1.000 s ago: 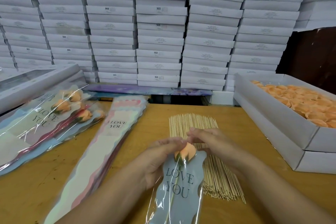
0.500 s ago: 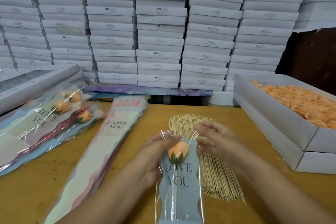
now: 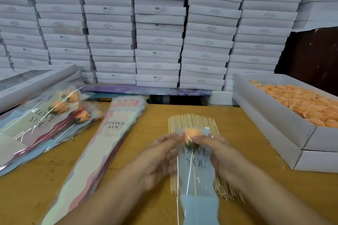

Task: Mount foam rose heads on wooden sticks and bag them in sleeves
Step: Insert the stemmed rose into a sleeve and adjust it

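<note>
Wall of stacked white boxes (image 3: 159,29) stood behind wooden table (image 3: 36,193). Tray of orange foam rose heads (image 3: 301,104) at our right. Bagged roses (image 3: 47,118) and stack of empty sleeves (image 3: 102,151) at our left. Sticks (image 3: 192,120) lay centre. Above them we held sleeve (image 3: 196,175), rose head (image 3: 192,134) inside near top. Our left hand (image 3: 157,159) and right hand (image 3: 225,157) pinched sleeve's edges, fingers curled on film.

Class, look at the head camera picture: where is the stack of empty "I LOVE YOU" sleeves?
The stack of empty sleeves lies on the wooden table, left of centre, between the finished bagged roses and the left hand.
</note>
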